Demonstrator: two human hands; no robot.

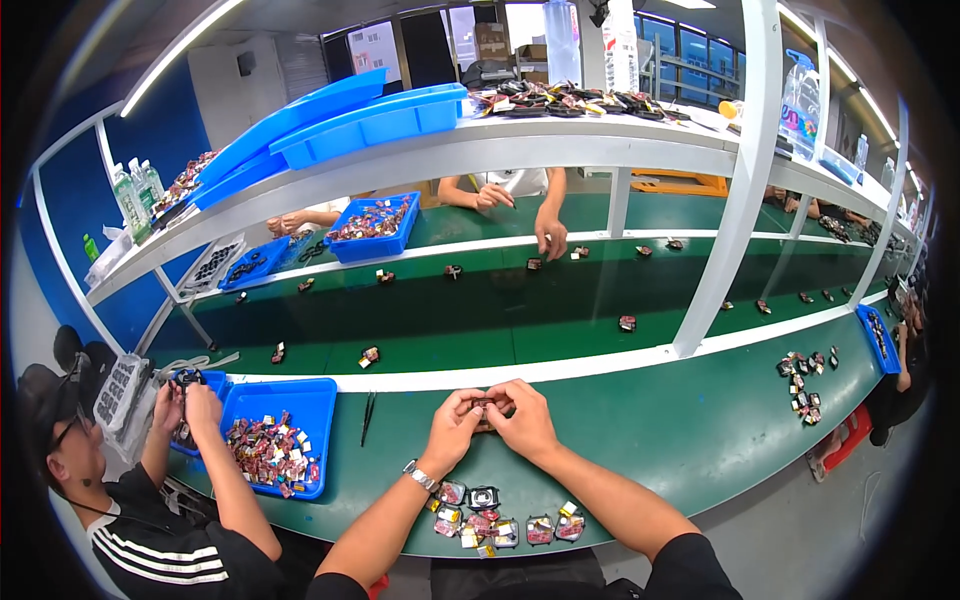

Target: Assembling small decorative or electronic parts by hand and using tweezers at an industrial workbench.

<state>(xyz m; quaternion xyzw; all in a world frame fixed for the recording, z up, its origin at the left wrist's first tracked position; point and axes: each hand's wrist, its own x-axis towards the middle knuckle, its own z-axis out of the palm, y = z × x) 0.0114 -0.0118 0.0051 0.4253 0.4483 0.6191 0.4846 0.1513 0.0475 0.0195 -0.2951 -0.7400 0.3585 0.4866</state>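
My left hand (455,418) and my right hand (522,415) meet over the green workbench (660,420), both pinching one small dark component (490,406) between the fingertips. A watch sits on my left wrist. Close to the bench's near edge, between my forearms, lies a cluster of several small red, black and yellow components (500,518). Black tweezers (367,416) lie on the bench to the left of my left hand.
A blue tray (278,443) of components stands at my left, beside a seated person in a dark striped shirt (150,540). A green conveyor belt (450,320) carries scattered parts. Across it another person's hands (548,238) work. Blue trays (370,120) sit on the upper shelf.
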